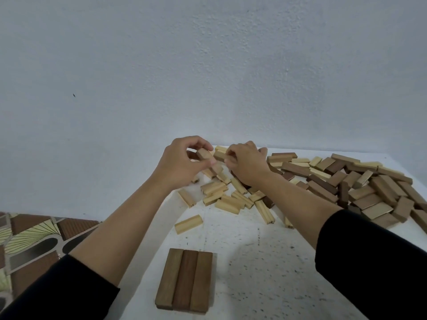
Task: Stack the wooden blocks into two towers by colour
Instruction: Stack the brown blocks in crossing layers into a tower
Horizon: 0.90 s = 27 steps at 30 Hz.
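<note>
You are holding a tan block (205, 155) in your left hand (182, 165), lifted above the white table (254, 262). Its long axis is slanting from far-left to near-right, toward your right hand (247, 165). Your left fingers are curling over its far end and the thumb is pressing its near side, so it is sitting pinched between them. Your right hand is reaching down among the pale blocks (221, 195) with bent fingers; I cannot tell whether they are gripping one. Three dark blocks (184, 280) are lying side by side near you, touching, long axes pointing away from you. A mixed pile (369, 188) is lying to the right. One marked block (186, 197) is showing a small dark print on its end, too small to read.
</note>
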### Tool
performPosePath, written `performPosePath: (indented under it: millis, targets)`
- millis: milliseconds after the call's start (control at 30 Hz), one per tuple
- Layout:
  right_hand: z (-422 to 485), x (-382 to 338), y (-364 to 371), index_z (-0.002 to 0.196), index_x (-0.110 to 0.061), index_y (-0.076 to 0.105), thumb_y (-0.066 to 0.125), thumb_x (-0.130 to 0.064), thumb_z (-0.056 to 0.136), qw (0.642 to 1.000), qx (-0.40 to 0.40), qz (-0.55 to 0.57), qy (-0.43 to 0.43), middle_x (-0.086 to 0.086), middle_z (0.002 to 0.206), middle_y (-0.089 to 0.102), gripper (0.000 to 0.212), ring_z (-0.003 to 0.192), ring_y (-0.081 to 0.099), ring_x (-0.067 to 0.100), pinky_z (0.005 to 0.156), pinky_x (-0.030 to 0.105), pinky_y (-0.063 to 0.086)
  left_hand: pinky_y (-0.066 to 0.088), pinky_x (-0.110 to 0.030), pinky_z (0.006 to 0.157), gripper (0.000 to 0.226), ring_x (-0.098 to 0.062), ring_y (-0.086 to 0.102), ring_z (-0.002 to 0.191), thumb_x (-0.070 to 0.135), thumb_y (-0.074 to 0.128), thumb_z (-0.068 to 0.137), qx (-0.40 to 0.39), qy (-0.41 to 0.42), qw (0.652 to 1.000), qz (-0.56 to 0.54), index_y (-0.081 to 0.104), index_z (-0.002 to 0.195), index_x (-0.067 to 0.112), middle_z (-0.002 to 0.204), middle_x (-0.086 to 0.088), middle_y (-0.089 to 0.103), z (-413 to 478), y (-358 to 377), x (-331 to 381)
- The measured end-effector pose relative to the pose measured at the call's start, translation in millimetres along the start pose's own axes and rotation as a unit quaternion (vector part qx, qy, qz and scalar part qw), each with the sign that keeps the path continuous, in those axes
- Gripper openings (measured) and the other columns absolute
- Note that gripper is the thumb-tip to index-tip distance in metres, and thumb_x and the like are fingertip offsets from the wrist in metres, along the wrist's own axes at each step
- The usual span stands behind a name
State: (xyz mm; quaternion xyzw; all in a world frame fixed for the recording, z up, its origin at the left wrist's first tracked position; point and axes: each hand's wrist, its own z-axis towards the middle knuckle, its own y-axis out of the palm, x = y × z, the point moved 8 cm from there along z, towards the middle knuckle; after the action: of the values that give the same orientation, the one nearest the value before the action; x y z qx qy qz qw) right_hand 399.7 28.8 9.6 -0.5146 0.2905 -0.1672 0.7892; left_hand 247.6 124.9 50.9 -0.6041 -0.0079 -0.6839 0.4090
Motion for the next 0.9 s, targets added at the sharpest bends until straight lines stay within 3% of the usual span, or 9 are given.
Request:
performPosePath:
  millis: [133, 200, 233, 267, 433, 533, 633, 767, 900]
  targets:
    - [-23.9, 4.6, -20.0, 0.126, -0.021, 0.061, 0.058, -0.028, 0.099, 0.981, 0.036, 0.188, 0.033, -0.009, 0.100, 0.066, 0.028, 0.102, 0.057, 0.016, 0.096, 0.043, 0.046, 0.054, -0.030, 0.067, 0.019, -0.009, 0.068, 0.075, 0.027, 0.089, 0.078, -0.060, 0.005, 0.998, 0.006, 0.074, 0.089, 0.031, 0.099, 0.009, 0.070, -20.5, 2.5, 28.0]
    - [-48.7, 2.7, -36.0, 0.129, -0.022, 0.059, 0.060, -0.028, 0.099, 0.968, 0.034, 0.247, 0.029, -0.010, 0.096, 0.065, 0.030, 0.090, 0.056, 0.008, 0.090, 0.024, 0.048, 0.049, -0.024, 0.070, 0.019, -0.009, 0.067, 0.073, 0.030, 0.090, 0.077, -0.098, 0.016, 0.995, 0.024, 0.074, 0.089, 0.029, 0.097, 0.008, 0.071, -34.0, 8.5, 41.6]
    - [-63.9, 3.6, -44.9, 0.126, -0.023, 0.059, 0.061, -0.028, 0.098, 0.964, 0.033, 0.263, 0.028, -0.011, 0.094, 0.065, 0.028, 0.085, 0.056, 0.005, 0.080, 0.012, 0.045, 0.049, -0.024, 0.071, 0.020, -0.011, 0.068, 0.073, 0.031, 0.090, 0.077, -0.117, 0.021, 0.992, 0.035, 0.074, 0.089, 0.029, 0.098, 0.008, 0.071, -41.7, 13.0, 47.9]
    - [-79.4, 5.0, -54.6, 0.123, -0.024, 0.061, 0.062, -0.029, 0.097, 0.962, 0.034, 0.270, 0.025, -0.012, 0.092, 0.065, 0.026, 0.082, 0.057, 0.005, 0.072, 0.008, 0.042, 0.050, -0.025, 0.072, 0.020, -0.014, 0.069, 0.075, 0.032, 0.090, 0.076, -0.138, 0.024, 0.989, 0.046, 0.074, 0.088, 0.030, 0.100, 0.008, 0.071, -49.5, 18.3, 54.1]
    - [-154.5, 11.9, -89.8, 0.107, -0.039, 0.065, 0.062, -0.047, 0.085, 0.958, 0.000, 0.286, 0.015, -0.007, 0.080, 0.068, 0.024, 0.073, 0.062, 0.010, 0.069, 0.023, 0.055, 0.056, -0.032, 0.079, 0.022, -0.009, 0.068, 0.081, 0.039, 0.089, 0.074, -0.259, 0.053, 0.957, 0.120, 0.071, 0.087, 0.034, 0.098, 0.013, 0.066, -91.4, 56.3, 79.6]
    - [-187.9, 18.9, -88.8, 0.120, -0.035, 0.063, 0.062, -0.050, 0.087, 0.973, -0.044, 0.226, 0.021, -0.010, 0.079, 0.068, 0.036, 0.073, 0.063, 0.006, 0.069, 0.028, 0.058, 0.056, -0.031, 0.076, 0.025, -0.006, 0.067, 0.084, 0.037, 0.090, 0.075, -0.309, 0.063, 0.934, 0.169, 0.070, 0.087, 0.031, 0.094, 0.013, 0.065, -110.9, 80.8, 82.9]
    - [-215.7, 22.8, -81.9, 0.123, -0.036, 0.064, 0.071, -0.033, 0.090, 0.983, -0.076, 0.167, 0.012, -0.015, 0.081, 0.065, 0.033, 0.079, 0.060, 0.000, 0.067, 0.018, 0.053, 0.056, -0.027, 0.074, 0.025, -0.002, 0.065, 0.085, 0.037, 0.089, 0.076, -0.325, 0.081, 0.920, 0.202, 0.068, 0.089, 0.032, 0.094, 0.015, 0.064, -121.7, 98.5, 81.9]
    - [-238.2, 16.4, -75.1, 0.114, -0.031, 0.071, 0.072, -0.034, 0.090, 0.985, -0.097, 0.140, -0.019, -0.018, 0.086, 0.063, 0.024, 0.081, 0.058, 0.001, 0.069, 0.016, 0.051, 0.053, -0.020, 0.071, 0.031, 0.002, 0.065, 0.077, 0.039, 0.089, 0.076, -0.314, 0.081, 0.926, 0.191, 0.063, 0.092, 0.033, 0.097, 0.014, 0.065, -128.0, 108.2, 80.7]
    - [-243.4, 17.7, -76.1, 0.108, -0.032, 0.073, 0.061, -0.042, 0.096, 0.987, -0.093, 0.127, -0.021, -0.017, 0.084, 0.066, 0.020, 0.079, 0.059, 0.002, 0.067, 0.016, 0.047, 0.056, -0.035, 0.081, 0.035, -0.002, 0.063, 0.087, 0.047, 0.085, 0.079, -0.303, 0.109, 0.913, 0.249, 0.061, 0.098, 0.031, 0.100, 0.015, 0.063, -133.8, 113.1, 77.1]
